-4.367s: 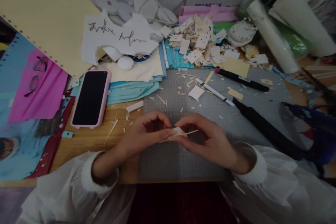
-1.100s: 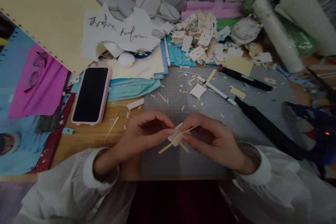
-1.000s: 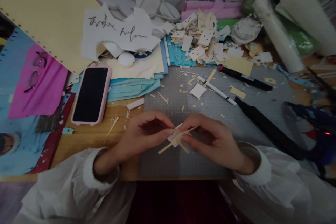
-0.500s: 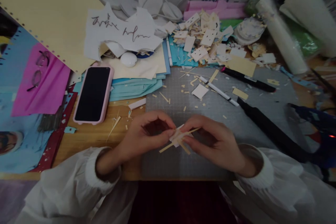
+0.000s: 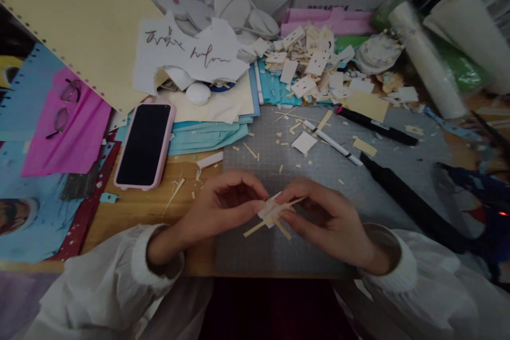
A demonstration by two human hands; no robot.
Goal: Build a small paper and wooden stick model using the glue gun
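Observation:
Between my hands, above the front of the grey cutting mat [image 5: 247, 260], is a small white paper piece [image 5: 272, 210] with several narrow cream paper strips [image 5: 255, 227] sticking out of it. My left hand [image 5: 227, 203] pinches its left edge between thumb and forefinger. On the opposite side my right hand [image 5: 324, 218] pinches the piece, with one strip passing by its fingertips. How the strips are fixed to the paper is hidden by the fingers. A loose white paper square [image 5: 304, 142] lies on the mat beyond my hands.
A white pen [image 5: 334, 143], a black marker [image 5: 376, 126] and cream scraps lie across the mat. To the left is a phone in a pink case [image 5: 144, 144]. Behind, many small cut paper pieces [image 5: 317, 62] are heaped. A black tool [image 5: 414, 202] lies at right.
The whole view has shifted slightly, so the table appears a little lower. Both hands keep their pinch on the paper piece, with barely any movement of the fingers.

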